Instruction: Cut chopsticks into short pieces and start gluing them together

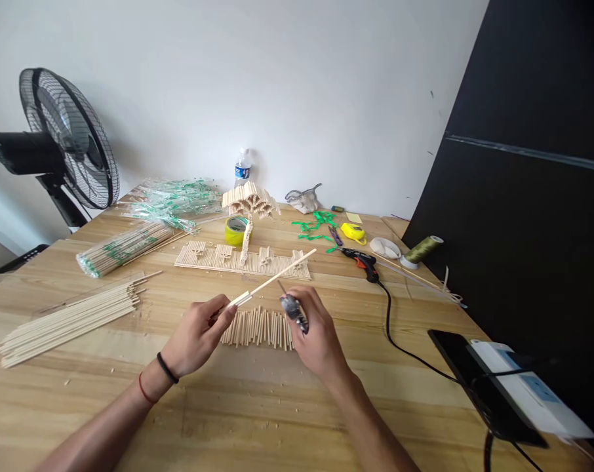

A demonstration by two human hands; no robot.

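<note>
My left hand [198, 337] pinches a long round wooden stick [284, 272], which slants up to the right. A short stick piece [242, 299] lies along it at the fingertips. Closed around a grey tool with a thin blade, probably a knife [294, 311], my right hand [319, 334] is just right of the long stick. The blade points up and left, apart from the stick as far as I can see. Beneath both hands a row of short cut sticks [257, 328] lies on the table. Behind them stands a stick-built model [277, 265] with an umbrella-like roof [249, 198].
Loose long sticks [71, 321] and a wrapped bundle [124, 249] lie left, near plastic wrappers [174, 200]. Yellow tape [235, 231] and a bottle [242, 169] stand behind. On the right are a corded glue gun [360, 262], tape measure [353, 233], phone [484, 387] and power strip [533, 387].
</note>
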